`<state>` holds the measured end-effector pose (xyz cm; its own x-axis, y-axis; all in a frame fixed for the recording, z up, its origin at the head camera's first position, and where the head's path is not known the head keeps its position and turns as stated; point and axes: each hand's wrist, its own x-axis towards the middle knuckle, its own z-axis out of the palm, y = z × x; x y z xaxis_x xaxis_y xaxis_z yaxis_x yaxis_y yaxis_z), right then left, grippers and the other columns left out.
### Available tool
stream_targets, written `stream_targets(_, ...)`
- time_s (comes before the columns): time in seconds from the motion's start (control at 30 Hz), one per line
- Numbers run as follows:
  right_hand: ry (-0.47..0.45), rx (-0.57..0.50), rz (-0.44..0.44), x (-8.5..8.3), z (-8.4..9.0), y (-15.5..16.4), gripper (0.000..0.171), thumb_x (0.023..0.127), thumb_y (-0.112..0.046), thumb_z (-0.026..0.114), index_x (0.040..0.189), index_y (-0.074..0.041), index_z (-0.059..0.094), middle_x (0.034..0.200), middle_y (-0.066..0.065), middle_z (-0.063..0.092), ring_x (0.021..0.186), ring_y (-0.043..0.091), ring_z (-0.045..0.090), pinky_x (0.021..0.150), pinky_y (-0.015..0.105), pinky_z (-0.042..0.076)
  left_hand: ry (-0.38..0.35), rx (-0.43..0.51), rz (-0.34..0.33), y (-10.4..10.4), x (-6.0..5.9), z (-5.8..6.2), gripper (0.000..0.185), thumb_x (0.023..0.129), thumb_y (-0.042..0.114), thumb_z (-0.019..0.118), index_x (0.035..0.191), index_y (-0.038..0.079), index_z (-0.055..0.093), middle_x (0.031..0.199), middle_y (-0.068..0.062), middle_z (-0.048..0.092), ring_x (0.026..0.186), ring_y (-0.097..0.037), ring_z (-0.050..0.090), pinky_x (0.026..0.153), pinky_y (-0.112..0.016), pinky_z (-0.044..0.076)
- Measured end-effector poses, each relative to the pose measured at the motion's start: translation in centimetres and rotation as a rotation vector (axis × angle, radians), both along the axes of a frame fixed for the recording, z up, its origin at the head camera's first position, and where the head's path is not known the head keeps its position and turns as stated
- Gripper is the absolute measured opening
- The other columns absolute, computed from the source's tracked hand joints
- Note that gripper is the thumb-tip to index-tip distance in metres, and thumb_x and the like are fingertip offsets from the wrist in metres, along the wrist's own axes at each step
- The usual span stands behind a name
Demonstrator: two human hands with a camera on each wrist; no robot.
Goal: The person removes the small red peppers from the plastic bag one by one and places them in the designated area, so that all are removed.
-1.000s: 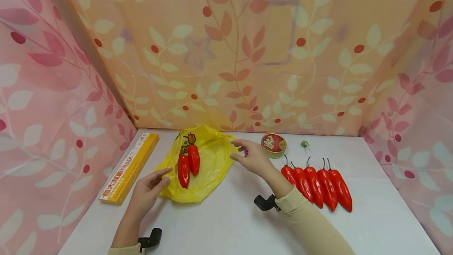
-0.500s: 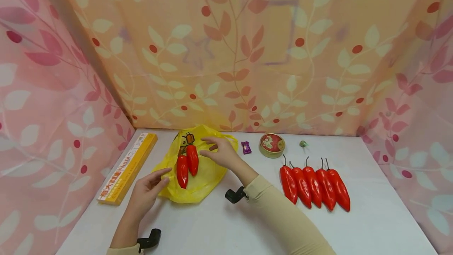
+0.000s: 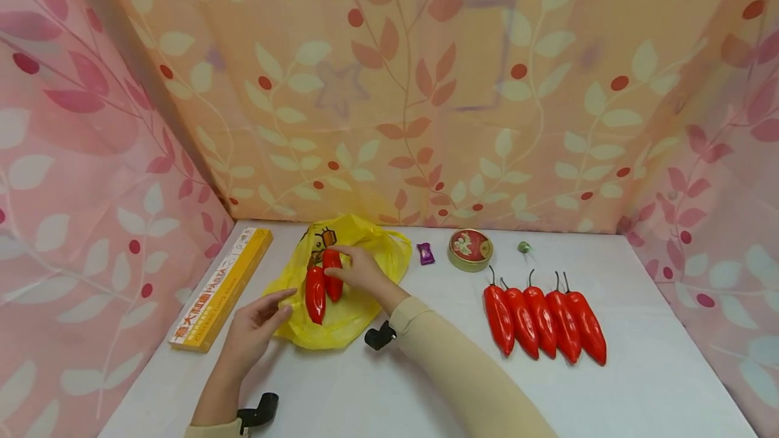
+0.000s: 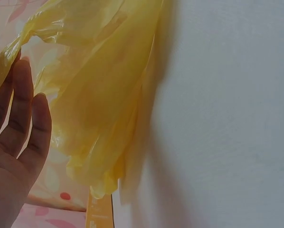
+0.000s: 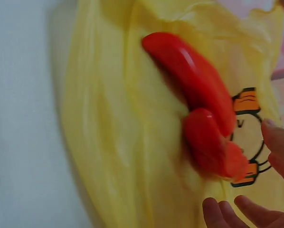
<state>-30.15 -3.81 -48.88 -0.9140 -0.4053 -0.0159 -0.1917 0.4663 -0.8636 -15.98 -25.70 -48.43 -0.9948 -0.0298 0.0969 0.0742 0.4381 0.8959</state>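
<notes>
Right hand [image 3: 359,269] moved onto bag's peppers [image 3: 331,274]; tips point near-side.

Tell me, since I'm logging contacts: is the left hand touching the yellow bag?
Touching. In the left wrist view the left hand's fingertips rest against a fold of the yellow bag; the head view shows them at its near edge.

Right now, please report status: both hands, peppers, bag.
Left hand open, touching yellow bag edge. Right hand open, fingertips at two red peppers on bag. Nothing in the way.

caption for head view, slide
Right hand touches a red pepper on the yellow bag; left hand at its edge.
</notes>
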Motion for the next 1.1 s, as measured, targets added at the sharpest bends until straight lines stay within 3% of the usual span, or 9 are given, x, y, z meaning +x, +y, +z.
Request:
stream_targets(0.17, 0.038, 0.071, 0.019, 0.1, -0.5, -0.7, 0.053, 0.093, -0.032, 0.075, 0.142, -0.023, 0.06, 0.145, 0.003, 0.058, 0.128, 0.023, 0.055, 0.104, 0.037, 0.051, -0.005, 0.001, 0.001, 0.2, 0.2, 0.2, 0.038, 0.099, 0.037, 0.065, 0.132, 0.019, 0.068, 0.136, -0.007, 0.064, 0.106, -0.012, 0.056, 0.089, -0.012, 0.05)
stream_targets(0.27, 0.084, 0.13, 0.062, 0.2, -0.6, -1.1, 0.05, 0.093, -0.029, 0.074, 0.141, -0.022, 0.061, 0.137, 0.004, 0.063, 0.107, 0.02, 0.061, 0.086, 0.029, 0.056, -0.008, 0.0, 0.004, 0.2, 0.3, 0.3, 0.038, 0.099, 0.037, 0.065, 0.132, 0.02, 0.068, 0.136, -0.006, 0.064, 0.106, -0.011, 0.056, 0.089, -0.011, 0.049)
stream_targets(0.37, 0.103, 0.179, 0.074, 0.4, -0.6, -1.3, 0.048, 0.093, -0.028, 0.074, 0.139, -0.02, 0.063, 0.129, 0.004, 0.067, 0.091, 0.017, 0.058, 0.072, 0.022, 0.054, -0.008, -0.002, 0.003, 0.2, 0.3, 0.4, 0.038, 0.099, 0.038, 0.064, 0.132, 0.02, 0.067, 0.137, -0.006, 0.064, 0.107, -0.01, 0.056, 0.089, -0.011, 0.049)
stream_targets(0.53, 0.092, 0.188, -0.001, 0.7, -0.8, -1.4, 0.045, 0.094, -0.032, 0.073, 0.136, -0.018, 0.066, 0.129, 0.003, 0.067, 0.101, 0.015, 0.057, 0.084, 0.022, 0.054, -0.012, -0.011, 0.006, 0.1, 0.1, 0.2, 0.038, 0.099, 0.04, 0.064, 0.132, 0.021, 0.068, 0.137, -0.005, 0.064, 0.109, -0.013, 0.056, 0.09, -0.011, 0.048)
stream_targets(0.73, 0.061, 0.131, -0.109, 0.7, -1.1, -1.7, 0.041, 0.091, -0.026, 0.076, 0.131, -0.017, 0.067, 0.125, 0.003, 0.067, 0.1, 0.018, 0.059, 0.084, 0.027, 0.058, -0.028, -0.027, 0.017, 0.1, 0.0, 0.2, 0.038, 0.098, 0.043, 0.064, 0.131, 0.023, 0.068, 0.137, -0.003, 0.063, 0.109, -0.016, 0.056, 0.09, -0.011, 0.048)
stream_targets(0.87, 0.031, 0.126, -0.145, 0.6, -1.1, -1.8, 0.055, 0.091, -0.014, 0.075, 0.142, -0.015, 0.056, 0.127, 0.007, 0.065, 0.098, 0.019, 0.06, 0.081, 0.031, 0.06, -0.02, -0.026, 0.014, 0.1, 0.1, 0.3, 0.037, 0.099, 0.038, 0.064, 0.132, 0.021, 0.068, 0.135, -0.006, 0.065, 0.105, -0.015, 0.055, 0.088, -0.012, 0.049)
stream_targets(1.0, -0.018, 0.115, -0.122, 0.6, -0.6, -1.8, 0.072, 0.086, -0.006, 0.071, 0.152, -0.018, 0.045, 0.131, 0.01, 0.062, 0.096, 0.022, 0.059, 0.076, 0.033, 0.06, -0.02, -0.008, 0.01, 0.1, 0.1, 0.3, 0.036, 0.1, 0.034, 0.064, 0.133, 0.02, 0.067, 0.136, -0.005, 0.064, 0.105, -0.013, 0.054, 0.088, -0.012, 0.049)
stream_targets(1.1, -0.04, 0.113, -0.092, 0.7, -0.2, -1.8, 0.075, 0.085, -0.006, 0.072, 0.153, -0.022, 0.044, 0.136, 0.01, 0.059, 0.097, 0.024, 0.058, 0.076, 0.035, 0.061, -0.019, -0.005, 0.009, 0.0, 0.1, 0.2, 0.037, 0.1, 0.034, 0.064, 0.134, 0.02, 0.066, 0.138, -0.005, 0.063, 0.107, -0.011, 0.055, 0.089, -0.011, 0.048)
